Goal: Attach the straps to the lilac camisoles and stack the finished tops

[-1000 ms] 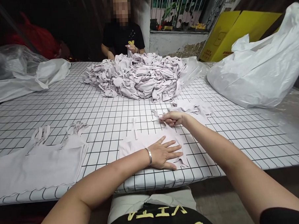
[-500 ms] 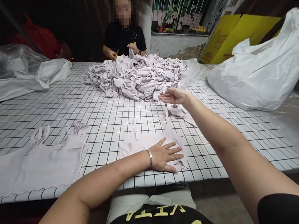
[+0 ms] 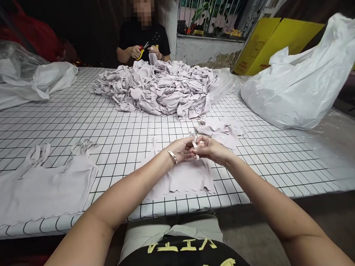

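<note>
A pale pinkish-grey camisole (image 3: 188,177) lies on the checked tablecloth right in front of me, its lower edge toward me. Over its upper right part, my left hand (image 3: 186,148) and my right hand (image 3: 209,149) meet, fingers closed on a narrow shoulder strap (image 3: 195,144) lifted off the cloth. The other strap (image 3: 155,143) stretches away from the camisole at the left. To my left, a neat stack of similar camisoles (image 3: 50,189) has its straps bunched at the top. A crumpled garment (image 3: 221,129) rests just beyond my right hand.
A big heap of the same garments (image 3: 160,88) covers the table's far middle. Behind it a co-worker (image 3: 145,40) holds scissors (image 3: 141,51) and some fabric. A full white plastic bag (image 3: 298,80) stands at the right, a yellow carton (image 3: 267,42) behind it. Plastic sheeting (image 3: 31,82) lies far left.
My left hand has risen from lying flat on the camisole to its strap. My right hand has come back from near the heap and joined it there. The co-worker's scissors are raised and show open blades.
</note>
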Motion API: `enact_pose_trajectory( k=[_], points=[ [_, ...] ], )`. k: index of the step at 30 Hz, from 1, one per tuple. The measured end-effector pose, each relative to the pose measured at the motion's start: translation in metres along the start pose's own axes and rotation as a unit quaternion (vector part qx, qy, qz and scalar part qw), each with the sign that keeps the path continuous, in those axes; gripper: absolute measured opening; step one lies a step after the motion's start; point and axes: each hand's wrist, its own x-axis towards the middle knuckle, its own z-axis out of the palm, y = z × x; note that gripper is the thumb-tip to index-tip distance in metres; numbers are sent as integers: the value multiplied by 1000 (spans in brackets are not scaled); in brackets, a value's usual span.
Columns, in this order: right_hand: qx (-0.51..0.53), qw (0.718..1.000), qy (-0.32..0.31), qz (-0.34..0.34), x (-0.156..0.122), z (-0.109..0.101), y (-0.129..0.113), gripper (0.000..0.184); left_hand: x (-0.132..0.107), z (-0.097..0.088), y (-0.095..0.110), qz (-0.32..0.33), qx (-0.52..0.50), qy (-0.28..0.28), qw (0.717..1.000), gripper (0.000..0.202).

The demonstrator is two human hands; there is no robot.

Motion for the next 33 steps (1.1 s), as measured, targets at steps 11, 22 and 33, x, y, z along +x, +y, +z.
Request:
enact_pose_trajectory(
  k=[11,22,33],
  points=[
    [-162,987,3,24,-11,-28,17,32,2,-8,3,178,367,129,904,30],
    [-14,998,-53,6,8,-26,30,33,-25,-18,-46,153,668,162,710,17],
    [-48,995,-55,-69,6,-1,33,42,-23,7,-40,295,239,197,904,8]
  ],
)
